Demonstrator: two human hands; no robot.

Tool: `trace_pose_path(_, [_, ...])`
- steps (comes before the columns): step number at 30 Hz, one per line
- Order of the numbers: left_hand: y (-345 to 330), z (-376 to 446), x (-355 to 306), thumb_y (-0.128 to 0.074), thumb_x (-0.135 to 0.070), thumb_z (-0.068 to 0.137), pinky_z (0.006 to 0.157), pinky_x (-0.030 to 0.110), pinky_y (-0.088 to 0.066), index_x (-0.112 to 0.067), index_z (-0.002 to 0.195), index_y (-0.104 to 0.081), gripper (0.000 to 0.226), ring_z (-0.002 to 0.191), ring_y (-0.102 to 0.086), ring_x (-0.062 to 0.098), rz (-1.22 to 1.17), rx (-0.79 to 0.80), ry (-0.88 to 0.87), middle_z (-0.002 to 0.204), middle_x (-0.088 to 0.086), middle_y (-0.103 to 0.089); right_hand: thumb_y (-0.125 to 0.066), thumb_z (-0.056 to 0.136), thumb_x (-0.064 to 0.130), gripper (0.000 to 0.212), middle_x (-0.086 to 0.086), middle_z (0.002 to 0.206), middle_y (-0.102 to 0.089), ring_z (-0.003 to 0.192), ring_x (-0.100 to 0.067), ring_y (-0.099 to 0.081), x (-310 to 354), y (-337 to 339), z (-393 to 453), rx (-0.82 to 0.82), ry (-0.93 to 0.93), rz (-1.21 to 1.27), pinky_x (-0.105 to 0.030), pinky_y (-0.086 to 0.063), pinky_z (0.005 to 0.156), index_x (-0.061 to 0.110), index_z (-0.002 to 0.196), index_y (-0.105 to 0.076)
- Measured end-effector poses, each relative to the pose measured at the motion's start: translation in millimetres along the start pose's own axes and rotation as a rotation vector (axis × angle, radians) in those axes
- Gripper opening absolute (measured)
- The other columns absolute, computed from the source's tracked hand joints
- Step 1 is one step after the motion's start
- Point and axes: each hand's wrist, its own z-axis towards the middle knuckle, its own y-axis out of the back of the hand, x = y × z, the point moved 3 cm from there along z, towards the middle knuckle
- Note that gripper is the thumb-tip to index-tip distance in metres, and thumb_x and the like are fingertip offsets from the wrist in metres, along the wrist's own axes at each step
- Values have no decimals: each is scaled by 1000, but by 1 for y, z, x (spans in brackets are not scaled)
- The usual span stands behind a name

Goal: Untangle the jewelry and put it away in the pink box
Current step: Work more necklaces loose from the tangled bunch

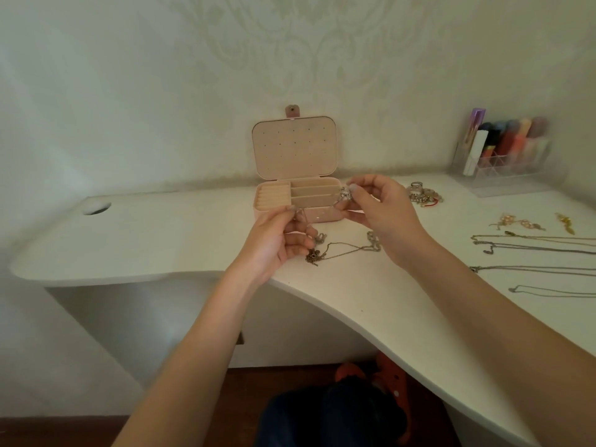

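Pink box [295, 201] stands open on the white counter [161, 240] near the wall, its lid upright and its compartments showing. Just in front of it both hands are raised above the counter. The right hand [377, 208] pinches a small silver piece of jewelry [344, 195] between thumb and fingers, and the left hand [277, 240] pinches a thin chain [301, 217] that hangs down from it. Below the hands a tangled necklace [342, 248] lies on the counter. To the right lie a heap of rings and bracelets [424, 195], gold earrings [516, 222] and several long chains [532, 246]. A clear organizer [503, 156] with cosmetics stands in the far right corner.
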Motion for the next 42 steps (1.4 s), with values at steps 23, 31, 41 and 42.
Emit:
trace_pose_path(23, [5, -13, -11, -53, -19, 96, 32, 18, -24, -13, 85, -54, 12, 68, -73, 19, 465, -232, -88, 53, -6, -55, -48, 96, 1, 17, 2, 69, -56, 61, -9, -53, 67, 18, 44, 123, 91, 23, -32, -59, 70, 10, 87, -59])
trace_pose_path(31, [5, -20, -37, -74, -32, 80, 43, 16, -44, -26, 75, -76, 8, 66, -67, 1, 906, -189, -340, 78, -18, -72, -57, 92, 2, 13, -5, 77, -62, 62, -9, -64, 74, 18, 46, 257, 159, -131, -27, -59, 74, 10, 86, -65])
trace_pose_path(41, [-50, 7, -70, -69, -15, 85, 88, 28, -54, -7, 102, -70, 19, 87, -70, 13, 347, -22, -285, 90, 5, -75, -61, 90, 3, 10, -6, 73, -67, 65, -10, -65, 76, 9, 42, 406, 172, -252, -23, -58, 69, 9, 88, -68])
trace_pose_path(42, [-50, 7, -68, -69, -12, 84, 85, 27, -56, -4, 100, -69, 18, 84, -71, 14, 316, -26, -275, 87, 7, -75, -61, 90, 2, 11, -6, 73, -66, 65, -11, -65, 77, 10, 42, 401, 175, -255, -23, -58, 69, 10, 87, -68])
